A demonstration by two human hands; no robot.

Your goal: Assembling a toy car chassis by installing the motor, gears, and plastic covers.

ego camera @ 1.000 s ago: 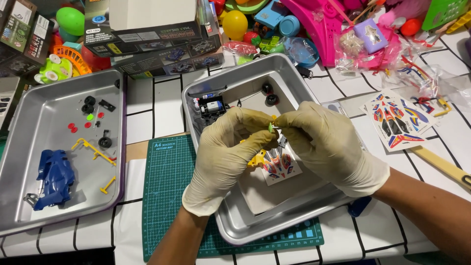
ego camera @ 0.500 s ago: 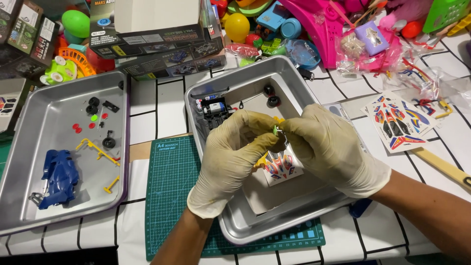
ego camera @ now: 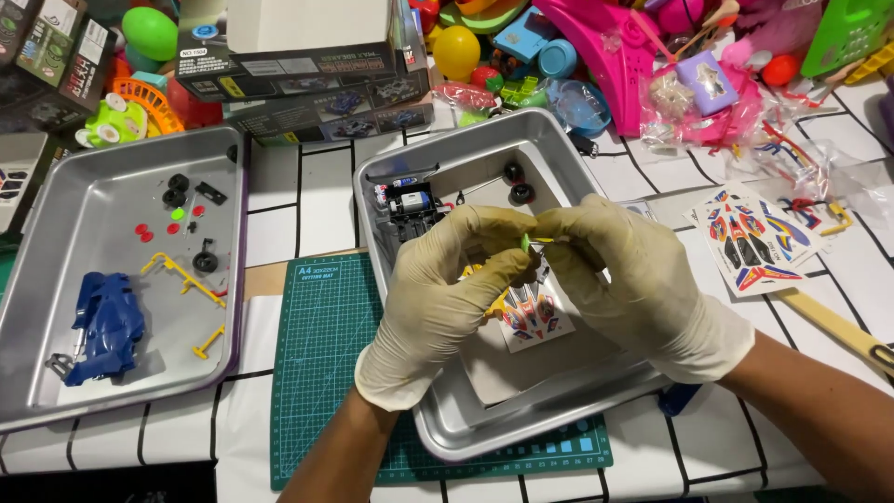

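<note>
Both hands wear pale latex gloves and meet over the middle metal tray [ego camera: 503,438]. My left hand [ego camera: 447,293] and my right hand [ego camera: 633,289] pinch between their fingertips a tiny green part [ego camera: 527,242] on a thin yellow shaft. Under the hands lie a sticker sheet [ego camera: 533,317] and yellow plastic pieces, partly hidden. A black toy car chassis with a motor [ego camera: 410,203] sits at the tray's far left, and two black wheels [ego camera: 515,183] lie near its far edge.
A second metal tray [ego camera: 56,391] on the left holds a blue car body [ego camera: 104,326], yellow sprue pieces, black wheels and small red and green parts. A green cutting mat [ego camera: 326,354] lies between the trays. Sticker sheets [ego camera: 750,237] lie right; boxes and colourful toys crowd the back.
The hands have stayed pinched together on the small green part over the middle tray, turning it slightly. The view has shifted a little. Nothing else has moved.
</note>
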